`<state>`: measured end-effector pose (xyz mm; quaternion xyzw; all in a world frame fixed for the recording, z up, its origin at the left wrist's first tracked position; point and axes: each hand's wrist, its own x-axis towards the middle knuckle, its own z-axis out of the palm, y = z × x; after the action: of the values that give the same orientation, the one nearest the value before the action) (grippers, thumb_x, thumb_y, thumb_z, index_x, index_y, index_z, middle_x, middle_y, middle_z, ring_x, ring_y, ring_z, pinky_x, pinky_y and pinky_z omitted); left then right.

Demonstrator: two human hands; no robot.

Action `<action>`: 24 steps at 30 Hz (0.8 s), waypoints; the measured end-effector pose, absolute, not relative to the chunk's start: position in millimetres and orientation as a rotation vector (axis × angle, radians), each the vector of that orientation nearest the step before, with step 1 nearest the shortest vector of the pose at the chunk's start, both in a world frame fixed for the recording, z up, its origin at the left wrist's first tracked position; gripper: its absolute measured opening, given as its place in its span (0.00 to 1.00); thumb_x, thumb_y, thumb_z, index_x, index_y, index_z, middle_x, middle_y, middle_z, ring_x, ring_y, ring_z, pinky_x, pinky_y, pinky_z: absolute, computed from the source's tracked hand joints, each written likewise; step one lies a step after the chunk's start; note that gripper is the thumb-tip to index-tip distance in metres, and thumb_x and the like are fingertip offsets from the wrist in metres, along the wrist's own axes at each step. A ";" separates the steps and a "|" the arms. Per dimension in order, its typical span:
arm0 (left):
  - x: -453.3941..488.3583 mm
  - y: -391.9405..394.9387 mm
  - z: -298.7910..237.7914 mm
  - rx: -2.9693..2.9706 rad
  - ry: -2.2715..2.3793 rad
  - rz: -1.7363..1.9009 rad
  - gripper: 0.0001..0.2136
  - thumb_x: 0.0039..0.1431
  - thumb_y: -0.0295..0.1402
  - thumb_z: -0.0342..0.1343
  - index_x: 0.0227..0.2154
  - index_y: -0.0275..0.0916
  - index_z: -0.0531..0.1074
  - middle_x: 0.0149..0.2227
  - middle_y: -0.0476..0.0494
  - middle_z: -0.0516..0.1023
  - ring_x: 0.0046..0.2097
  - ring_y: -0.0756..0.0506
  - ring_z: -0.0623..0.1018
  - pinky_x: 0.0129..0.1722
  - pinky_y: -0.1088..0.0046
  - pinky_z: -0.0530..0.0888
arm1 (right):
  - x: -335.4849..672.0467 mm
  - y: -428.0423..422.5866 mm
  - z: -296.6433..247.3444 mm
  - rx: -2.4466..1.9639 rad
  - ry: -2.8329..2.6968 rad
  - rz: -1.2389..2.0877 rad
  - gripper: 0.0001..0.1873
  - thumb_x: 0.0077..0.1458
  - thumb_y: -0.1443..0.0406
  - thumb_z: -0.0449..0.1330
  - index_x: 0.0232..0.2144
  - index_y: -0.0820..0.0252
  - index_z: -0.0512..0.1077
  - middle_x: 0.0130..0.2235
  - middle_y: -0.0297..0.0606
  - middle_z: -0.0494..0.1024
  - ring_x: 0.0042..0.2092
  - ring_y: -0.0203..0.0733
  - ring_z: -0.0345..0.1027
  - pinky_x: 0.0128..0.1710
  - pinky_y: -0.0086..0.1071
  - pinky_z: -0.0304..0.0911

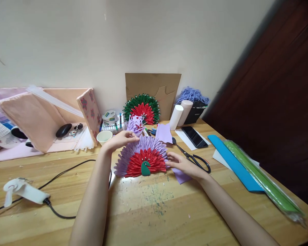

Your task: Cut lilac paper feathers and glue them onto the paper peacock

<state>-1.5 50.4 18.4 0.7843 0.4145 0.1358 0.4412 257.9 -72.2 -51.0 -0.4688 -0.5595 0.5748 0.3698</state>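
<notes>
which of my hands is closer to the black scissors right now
Right. Your right hand rests at the purple-and-red paper peacock's right edge, just left of the scissors. Your left hand is at the peacock's upper left, well farther off.

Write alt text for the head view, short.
Two bare hands work on a purple and red paper peacock fan on a wooden table: the left hand pinches a small purple paper piece at its top edge, and the right hand rests at its right side. Black scissors lie just right.
</notes>
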 end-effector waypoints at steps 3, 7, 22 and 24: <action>-1.0 48.0 26.3 1.932 1.047 0.531 0.17 0.50 0.48 0.53 0.32 0.37 0.70 0.32 0.45 0.74 0.34 0.49 0.71 0.33 0.75 0.66 | 249.8 -72.2 -51.2 -1.115 -1.422 1.515 0.17 0.48 0.60 0.62 0.41 0.60 0.69 0.43 0.39 0.75 0.47 0.42 0.68 0.51 0.38 0.59; 2.7 44.0 33.6 1.869 1.091 0.668 0.19 0.48 0.48 0.55 0.33 0.36 0.70 0.34 0.43 0.75 0.35 0.48 0.73 0.33 0.75 0.67 | 246.5 -71.4 -49.7 -1.135 -1.326 1.480 0.15 0.46 0.59 0.64 0.36 0.62 0.72 0.36 0.37 0.76 0.39 0.39 0.70 0.45 0.35 0.63; -5.5 45.0 29.7 1.544 1.112 0.687 0.19 0.43 0.47 0.59 0.34 0.38 0.72 0.33 0.48 0.72 0.29 0.52 0.69 0.26 0.79 0.66 | 269.2 -60.5 -60.9 -0.979 -0.730 1.468 0.12 0.41 0.66 0.68 0.32 0.60 0.74 0.35 0.34 0.76 0.32 0.32 0.70 0.36 0.24 0.68; -2.5 44.7 29.3 1.599 1.095 0.668 0.18 0.38 0.43 0.63 0.32 0.37 0.72 0.29 0.50 0.71 0.28 0.52 0.68 0.24 0.80 0.64 | 269.7 -60.0 -59.6 -0.961 -0.724 1.431 0.12 0.41 0.66 0.68 0.33 0.59 0.74 0.35 0.34 0.76 0.33 0.32 0.71 0.37 0.25 0.69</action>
<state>-2.5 44.7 29.3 0.6666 0.4564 0.2785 0.5194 269.7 -60.0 -59.6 -0.4134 -0.3116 0.6158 0.5940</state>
